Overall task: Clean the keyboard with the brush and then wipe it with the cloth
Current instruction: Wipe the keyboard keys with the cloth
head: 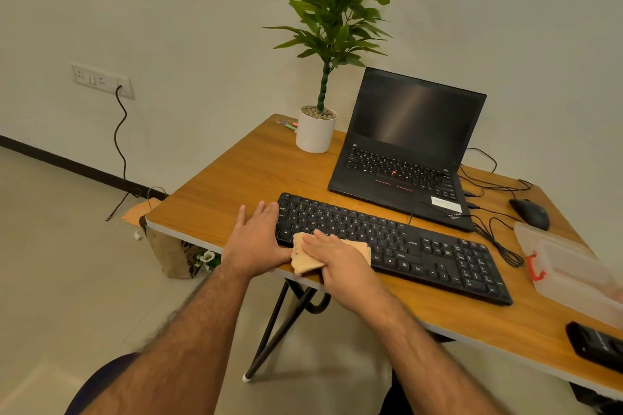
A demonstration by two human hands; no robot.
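A black keyboard (pixel 421 246) lies slanted across the wooden table (pixel 236 178). A folded tan cloth (pixel 303 261) rests on the keyboard's near left part. My right hand (pixel 340 261) presses flat on the cloth with straight fingers. My left hand (pixel 256 239) lies flat on the table against the keyboard's left end, fingers straight. No brush is visible.
An open black laptop (pixel 408 145) stands behind the keyboard, with a potted plant (pixel 317 131) to its left. A mouse (pixel 529 212) and cables lie at the right, beside a clear plastic box (pixel 566 273). A black device (pixel 596 347) sits near the front right edge.
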